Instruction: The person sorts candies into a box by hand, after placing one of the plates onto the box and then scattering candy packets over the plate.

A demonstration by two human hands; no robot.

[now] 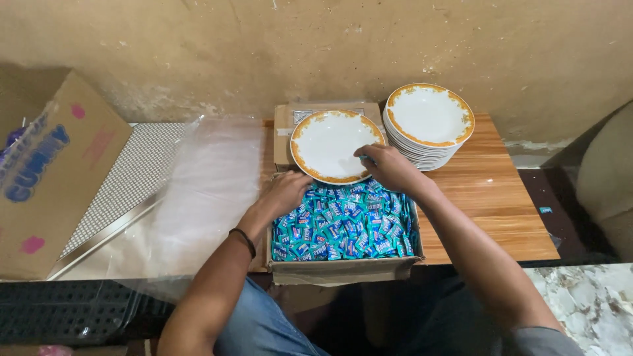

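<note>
Head view: the right hand [390, 166] pinches the near rim of one plate [333, 144] resting over the far end of a box [343, 269] of blue sachets [343, 227]. The left hand [285, 192], fingers curled, touches the plate's left rim. A stack [428, 122] waits at the far right on the desk [491, 198]; plastic sheet [211, 184] lies left.

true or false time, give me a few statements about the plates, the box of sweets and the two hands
1. The right hand touches the single plate. True.
2. The box is filled with red sachets. False: its wrapped sweets are blue.
3. A stack of plates sits on the wooden table. True.
4. The plates have plain blue rims. False: the rims are orange-gold.
5. The left hand holds a cup. False: it rests at the box's left edge, near the plate; whether it grips anything is unclear.
</note>
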